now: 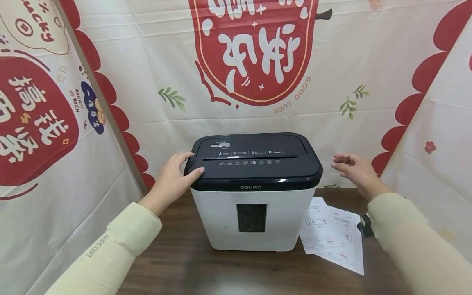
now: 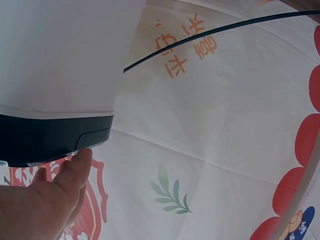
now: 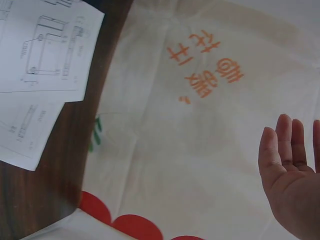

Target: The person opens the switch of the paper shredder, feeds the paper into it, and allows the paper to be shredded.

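A paper shredder (image 1: pixel 217 217) with a black lid (image 1: pixel 254 172), a white body and a small dark window stands upright in the head view. My left hand (image 1: pixel 171 180) rests on the lid's left end, thumb on the top surface and fingers toward the back corner. Upside down in the left wrist view, the fingers of that hand (image 2: pixel 55 197) touch the lid's edge. My right hand (image 1: pixel 355 172) hovers to the right of the shredder, apart from it and holding nothing. In the right wrist view its palm and spread fingers (image 3: pixel 272 152) show.
Printed sheets of paper (image 1: pixel 337 237) with line drawings lie on the brown wooden table (image 1: pixel 166 262), right of the shredder. Patterned white cloth (image 1: pixel 147 90) hangs behind and at both sides. A black cord (image 2: pixel 220 32) runs from behind the shredder.
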A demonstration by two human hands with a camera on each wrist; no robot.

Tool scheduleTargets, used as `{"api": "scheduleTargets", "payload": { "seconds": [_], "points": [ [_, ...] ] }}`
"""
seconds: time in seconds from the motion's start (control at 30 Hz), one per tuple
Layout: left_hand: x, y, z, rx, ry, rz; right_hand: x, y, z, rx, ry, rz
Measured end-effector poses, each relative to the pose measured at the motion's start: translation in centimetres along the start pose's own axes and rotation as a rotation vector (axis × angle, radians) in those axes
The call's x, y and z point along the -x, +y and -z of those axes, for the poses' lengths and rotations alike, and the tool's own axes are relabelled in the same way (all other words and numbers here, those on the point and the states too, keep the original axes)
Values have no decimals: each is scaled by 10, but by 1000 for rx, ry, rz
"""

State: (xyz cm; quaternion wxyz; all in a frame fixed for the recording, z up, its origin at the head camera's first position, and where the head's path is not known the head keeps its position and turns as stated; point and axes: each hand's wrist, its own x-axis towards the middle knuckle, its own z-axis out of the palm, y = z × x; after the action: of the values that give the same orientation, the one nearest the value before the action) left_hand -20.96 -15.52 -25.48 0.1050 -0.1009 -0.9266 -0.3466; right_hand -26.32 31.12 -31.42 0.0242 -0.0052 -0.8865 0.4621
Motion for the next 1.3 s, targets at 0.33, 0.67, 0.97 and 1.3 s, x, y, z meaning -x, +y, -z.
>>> {"api": "scheduleTargets", "payload": {
  "seconds": [0.33,0.67,0.97,1.3],
  "points": [
    [1,-3,-3,15,-11,13,0,28,-8,-33,3,-17],
    [2,-4,-6,35,14,5,-4,56,-22,-34,28,-87],
    [5,-6,-8,36,28,18,-5,81,-33,-76,7,-178],
    [7,-9,-13,44,53,-1,0,107,-41,-12,14,-221]
  ]
}}
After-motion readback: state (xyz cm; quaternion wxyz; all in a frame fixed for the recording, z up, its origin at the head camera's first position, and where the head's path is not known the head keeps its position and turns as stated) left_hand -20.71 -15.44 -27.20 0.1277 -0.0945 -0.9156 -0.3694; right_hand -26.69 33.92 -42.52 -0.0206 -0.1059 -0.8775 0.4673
